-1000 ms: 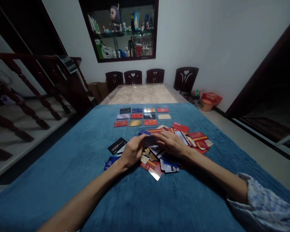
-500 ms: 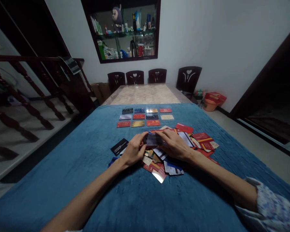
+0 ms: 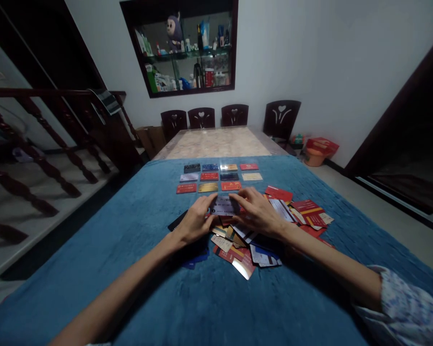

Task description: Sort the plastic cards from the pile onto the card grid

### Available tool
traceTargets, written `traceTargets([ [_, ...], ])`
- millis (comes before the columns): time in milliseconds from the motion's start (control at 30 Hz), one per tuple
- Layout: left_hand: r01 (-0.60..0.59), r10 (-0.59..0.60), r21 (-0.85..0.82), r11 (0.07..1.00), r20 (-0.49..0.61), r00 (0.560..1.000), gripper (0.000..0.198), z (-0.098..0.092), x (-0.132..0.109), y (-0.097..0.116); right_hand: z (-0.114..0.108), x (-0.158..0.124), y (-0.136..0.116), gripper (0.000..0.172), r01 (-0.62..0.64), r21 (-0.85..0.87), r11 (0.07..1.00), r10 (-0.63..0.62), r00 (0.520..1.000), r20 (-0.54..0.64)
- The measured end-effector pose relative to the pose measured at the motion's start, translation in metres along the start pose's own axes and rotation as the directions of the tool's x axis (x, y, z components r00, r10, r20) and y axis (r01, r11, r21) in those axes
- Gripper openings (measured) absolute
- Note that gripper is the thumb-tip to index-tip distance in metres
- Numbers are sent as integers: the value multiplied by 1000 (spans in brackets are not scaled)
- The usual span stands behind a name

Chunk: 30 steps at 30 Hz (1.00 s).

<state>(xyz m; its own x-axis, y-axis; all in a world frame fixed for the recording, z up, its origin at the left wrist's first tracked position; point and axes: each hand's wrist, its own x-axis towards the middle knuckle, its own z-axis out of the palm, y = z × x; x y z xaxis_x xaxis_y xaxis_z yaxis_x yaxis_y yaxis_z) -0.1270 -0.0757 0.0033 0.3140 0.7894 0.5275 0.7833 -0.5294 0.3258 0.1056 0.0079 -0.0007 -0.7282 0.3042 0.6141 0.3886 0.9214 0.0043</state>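
A silvery-white card (image 3: 225, 205) is held up between my two hands, just above a loose heap of cards. My left hand (image 3: 194, 218) pinches its left edge, while my right hand (image 3: 259, 214) grips the right edge. Beneath and to the right spreads the heap, with red cards (image 3: 308, 211), a gold card (image 3: 234, 236) and blue-and-white cards (image 3: 265, 255). A black card (image 3: 176, 221) lies partly hidden behind my left hand, and blue cards (image 3: 196, 258) lie below it. Beyond my hands, several cards sit in neat rows, among them a gold card (image 3: 208, 188) and a red card (image 3: 186, 188).
A blue cloth (image 3: 111, 250) covers the near part of the table; its far end shows a marbled top (image 3: 216, 142). Dark chairs (image 3: 234, 115) stand behind it. A wooden railing (image 3: 50, 139) runs along the left, and an orange bucket (image 3: 314, 156) stands on the floor at right.
The held card has shifted slightly left and now shows its face more clearly. More blue cards show below my left hand, which covers more of the black card. The view has shifted slightly.
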Motion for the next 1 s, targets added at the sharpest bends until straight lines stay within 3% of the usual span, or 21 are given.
traceTargets([
  [500, 28, -26, 100, 995, -19, 999, 55, -25, 1, -44, 23, 51, 5, 47, 44, -2, 999, -44, 994, 101],
  [1000, 102, -115, 123, 987, 104, 988, 52, -43, 7, -98, 49, 107, 11, 46, 9, 3, 1000, -10, 942, 337],
])
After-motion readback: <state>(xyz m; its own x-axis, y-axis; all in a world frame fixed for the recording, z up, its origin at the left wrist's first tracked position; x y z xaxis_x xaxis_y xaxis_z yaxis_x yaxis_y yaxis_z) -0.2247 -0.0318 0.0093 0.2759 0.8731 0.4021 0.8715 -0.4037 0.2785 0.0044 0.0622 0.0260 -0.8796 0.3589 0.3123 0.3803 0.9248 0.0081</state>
